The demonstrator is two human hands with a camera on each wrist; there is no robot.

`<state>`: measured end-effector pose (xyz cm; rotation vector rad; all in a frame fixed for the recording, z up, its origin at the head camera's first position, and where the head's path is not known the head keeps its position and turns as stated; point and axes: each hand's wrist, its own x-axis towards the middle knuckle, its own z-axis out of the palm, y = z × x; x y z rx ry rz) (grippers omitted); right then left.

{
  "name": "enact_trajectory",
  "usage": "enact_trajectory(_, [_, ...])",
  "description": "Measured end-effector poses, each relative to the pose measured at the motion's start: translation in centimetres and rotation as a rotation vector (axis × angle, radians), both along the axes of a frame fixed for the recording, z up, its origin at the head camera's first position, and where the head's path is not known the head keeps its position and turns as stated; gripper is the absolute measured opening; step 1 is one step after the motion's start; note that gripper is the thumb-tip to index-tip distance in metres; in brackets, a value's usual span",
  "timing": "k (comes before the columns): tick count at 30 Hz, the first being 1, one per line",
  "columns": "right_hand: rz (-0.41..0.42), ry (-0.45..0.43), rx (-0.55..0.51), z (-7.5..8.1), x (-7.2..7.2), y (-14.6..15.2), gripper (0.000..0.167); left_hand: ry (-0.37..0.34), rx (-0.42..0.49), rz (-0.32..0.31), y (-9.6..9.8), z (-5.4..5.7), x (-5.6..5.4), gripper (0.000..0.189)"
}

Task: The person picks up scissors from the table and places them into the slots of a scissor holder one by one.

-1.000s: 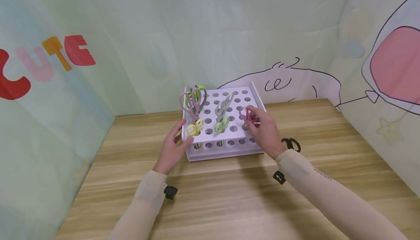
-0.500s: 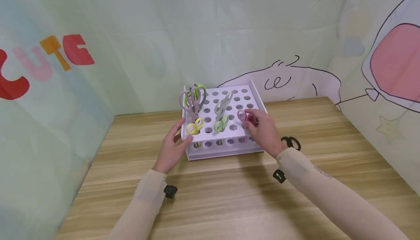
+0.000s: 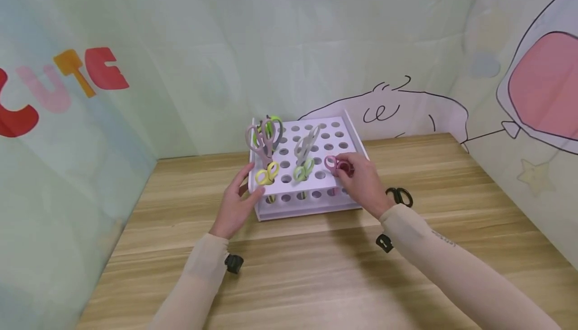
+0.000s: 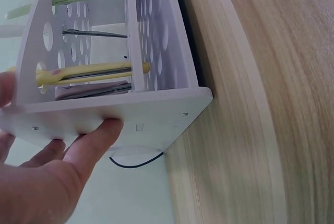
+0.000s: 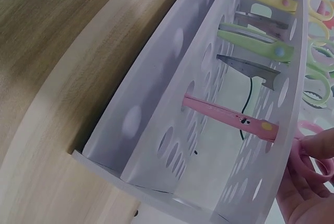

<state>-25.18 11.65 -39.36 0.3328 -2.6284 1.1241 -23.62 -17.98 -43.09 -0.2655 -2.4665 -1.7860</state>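
Note:
A white two-tier rack with rows of round holes stands on the table. My left hand holds its left front corner, thumb at the front edge and fingers against the outer side panel. My right hand pinches the handle of pink scissors. The right wrist view has their pink blade passing through the upper shelf, its tip at a hole of the lower one. Yellow scissors stand upright by my left thumb. Light green scissors stand between the hands.
Behind the yellow scissors are mauve scissors and bright green scissors. Pale grey scissors rise behind the light green ones. Black-handled scissors are on the wooden table beside my right wrist. A printed cloth hangs behind.
My right hand has lowered the pink scissors into a front-row hole, and their blade now shows beneath the upper shelf. My left hand has stayed at the rack's corner.

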Motion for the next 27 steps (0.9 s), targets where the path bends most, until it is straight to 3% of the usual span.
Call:
enact_trajectory(18, [0.039,0.111,-0.016,0.1,-0.1,0.1,0.027,-0.002,-0.010,0.006,0.0,0.5,-0.2,0.067])
enact_trajectory(23, [0.048,0.098,-0.043,0.1,0.2,0.5,0.035,-0.026,-0.010,0.007,0.1,0.2,-0.1,0.068])
enact_trajectory(27, [0.056,0.152,-0.063,0.4,0.5,1.1,0.039,-0.021,-0.008,0.004,0.1,0.0,-0.1,0.067])
